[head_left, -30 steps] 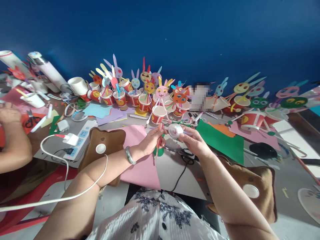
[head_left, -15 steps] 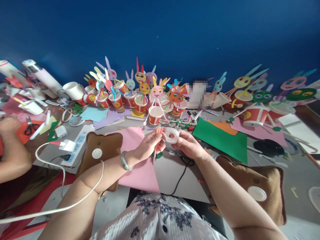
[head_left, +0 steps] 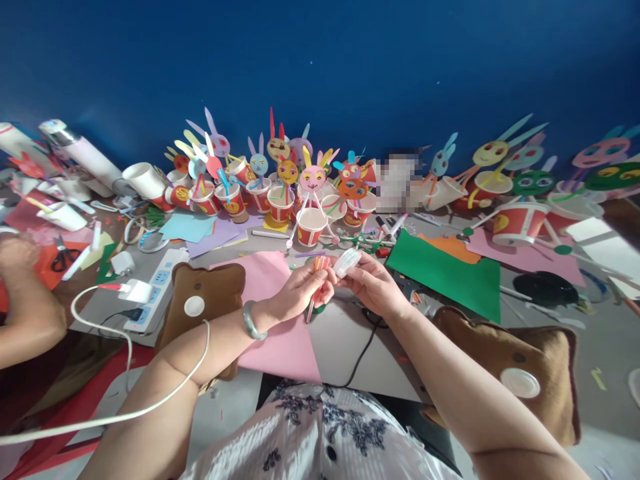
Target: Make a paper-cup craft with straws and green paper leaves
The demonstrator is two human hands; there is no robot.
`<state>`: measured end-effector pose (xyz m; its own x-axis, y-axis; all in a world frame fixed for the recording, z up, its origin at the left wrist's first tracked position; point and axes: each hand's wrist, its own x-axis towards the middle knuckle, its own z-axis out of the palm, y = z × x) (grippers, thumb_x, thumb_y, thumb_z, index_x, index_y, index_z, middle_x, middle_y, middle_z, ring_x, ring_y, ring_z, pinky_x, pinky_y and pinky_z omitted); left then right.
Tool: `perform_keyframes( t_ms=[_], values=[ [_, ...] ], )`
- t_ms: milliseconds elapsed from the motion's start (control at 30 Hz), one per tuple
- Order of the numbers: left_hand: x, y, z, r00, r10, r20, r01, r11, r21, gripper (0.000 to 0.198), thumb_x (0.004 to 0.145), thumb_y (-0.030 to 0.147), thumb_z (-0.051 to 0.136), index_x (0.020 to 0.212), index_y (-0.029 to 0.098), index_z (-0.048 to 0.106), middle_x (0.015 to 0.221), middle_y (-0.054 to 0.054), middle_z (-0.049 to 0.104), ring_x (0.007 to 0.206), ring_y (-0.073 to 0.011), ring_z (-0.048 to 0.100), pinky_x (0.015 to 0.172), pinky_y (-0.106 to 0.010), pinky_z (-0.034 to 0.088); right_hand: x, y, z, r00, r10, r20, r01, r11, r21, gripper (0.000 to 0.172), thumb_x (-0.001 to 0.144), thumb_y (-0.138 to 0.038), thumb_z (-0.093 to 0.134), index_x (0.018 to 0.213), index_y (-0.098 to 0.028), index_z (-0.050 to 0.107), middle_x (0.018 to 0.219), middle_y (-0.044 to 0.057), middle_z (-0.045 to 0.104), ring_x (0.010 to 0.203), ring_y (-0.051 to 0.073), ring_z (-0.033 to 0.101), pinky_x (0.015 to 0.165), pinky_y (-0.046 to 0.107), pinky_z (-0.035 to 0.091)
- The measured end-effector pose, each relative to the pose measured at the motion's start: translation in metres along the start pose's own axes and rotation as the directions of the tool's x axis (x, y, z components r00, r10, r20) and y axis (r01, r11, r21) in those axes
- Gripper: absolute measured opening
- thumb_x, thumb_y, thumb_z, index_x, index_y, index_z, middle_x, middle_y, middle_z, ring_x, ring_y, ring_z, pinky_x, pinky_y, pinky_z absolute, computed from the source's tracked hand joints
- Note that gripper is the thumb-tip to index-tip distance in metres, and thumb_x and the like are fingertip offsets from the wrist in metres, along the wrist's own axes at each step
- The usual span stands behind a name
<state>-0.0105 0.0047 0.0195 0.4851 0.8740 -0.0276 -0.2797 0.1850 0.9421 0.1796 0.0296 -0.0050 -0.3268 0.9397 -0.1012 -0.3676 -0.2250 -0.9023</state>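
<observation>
Pinched between thumb and fingers, a small bundle of red and orange strips (head_left: 321, 264) sits in the left hand (head_left: 304, 285), closed around it, with the upper ends poking out above the thumb and the lower part hanging beneath the fist. Just beside it, the right hand (head_left: 376, 285) has its thumb and fingers closed on a clear roll of tape (head_left: 347, 263), tilted so that its side edge shows; whether a length of tape runs across to the strips is too small to tell. Both hands are near each other above the table (head_left: 360, 357), in front of a red-and-white paper cup (head_left: 313, 230) with a pink paper face (head_left: 312, 179) rising behind its rim. A greenish bracelet (head_left: 254, 321) circles the left wrist. Pink paper (head_left: 280, 350) lies partly under the left forearm, and a brown pad (head_left: 210, 283) with a white disc rests to its left, next to a power strip (head_left: 159, 293) with a white charger (head_left: 137, 291) plugged in. On the other side, a green sheet (head_left: 445, 277) overlaps orange paper (head_left: 450, 249), while a second brown pad (head_left: 553, 347) lies by the right forearm. At the far left, another person's hand (head_left: 19, 257) is near black-handled scissors (head_left: 63, 255).
</observation>
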Motion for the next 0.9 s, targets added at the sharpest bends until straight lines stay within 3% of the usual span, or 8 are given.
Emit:
perform_keyframes(
  t_ms=[67, 267, 433, 667, 900],
  values=[
    [-0.001, 0.0, 0.001, 1.0, 0.006, -0.006, -0.005, 0.999, 0.046, 0.049, 0.088, 0.067, 0.059, 0.088, 0.017, 0.056, 0.065, 0.002, 0.053, 0.054, -0.0094, 0.049, 0.053, -0.025, 0.038, 0.0, 0.003, 0.0, 1.0, -0.008, 0.003, 0.008, 1.0, -0.016, 0.039, 0.073, -0.042, 0.085, 0.1, -0.023, 0.065, 0.094, 0.003, 0.074, 0.076, 0.015, 0.07, 0.071, 0.031, 0.061],
    [-0.002, 0.005, 0.003, 1.0, 0.021, -0.02, -0.018, 0.991, 0.135, 0.051, 0.09, 0.068, 0.054, 0.083, 0.018, 0.055, 0.064, 0.001, 0.052, 0.055, -0.0101, 0.046, 0.055, -0.026, 0.038, 0.001, 0.006, -0.003, 0.999, -0.029, 0.023, 0.032, 0.989, -0.142, 0.037, 0.077, -0.048, 0.082, 0.098, -0.021, 0.069, 0.075, 0.002, 0.072, 0.066, 0.017, 0.07, 0.067, 0.032, 0.06],
    [-0.004, 0.005, 0.002, 0.992, 0.125, -0.034, -0.114, 0.967, 0.227, 0.048, 0.094, 0.065, 0.049, 0.083, 0.019, 0.053, 0.072, 0.0, 0.051, 0.057, -0.0098, 0.047, 0.057, -0.026, 0.038, 0.0, 0.007, -0.005, 0.986, -0.165, -0.038, 0.146, 0.944, -0.297, 0.049, 0.073, -0.043, 0.087, 0.112, -0.021, 0.069, 0.078, 0.002, 0.073, 0.065, 0.016, 0.068, 0.063, 0.03, 0.057],
    [-0.007, -0.002, -0.002, 0.989, 0.145, -0.016, -0.133, 0.943, 0.305, 0.047, 0.095, 0.063, 0.048, 0.084, 0.019, 0.058, 0.083, -0.004, 0.056, 0.061, -0.0109, 0.05, 0.059, -0.027, 0.041, -0.007, 0.0, -0.004, 0.988, -0.148, 0.033, 0.151, 0.955, -0.256, 0.055, 0.082, -0.049, 0.078, 0.129, -0.023, 0.065, 0.077, 0.002, 0.074, 0.065, 0.018, 0.067, 0.065, 0.033, 0.057],
    [-0.007, -0.001, 0.0, 0.991, 0.127, 0.05, -0.135, 0.96, 0.244, 0.047, 0.097, 0.064, 0.045, 0.084, 0.019, 0.053, 0.073, -0.001, 0.055, 0.06, -0.0106, 0.051, 0.061, -0.027, 0.043, -0.001, -0.003, -0.002, 0.974, -0.225, 0.005, 0.221, 0.95, -0.221, 0.039, 0.079, -0.049, 0.081, 0.109, -0.024, 0.075, 0.077, 0.0, 0.072, 0.059, 0.014, 0.062, 0.06, 0.031, 0.056]
  ],
)
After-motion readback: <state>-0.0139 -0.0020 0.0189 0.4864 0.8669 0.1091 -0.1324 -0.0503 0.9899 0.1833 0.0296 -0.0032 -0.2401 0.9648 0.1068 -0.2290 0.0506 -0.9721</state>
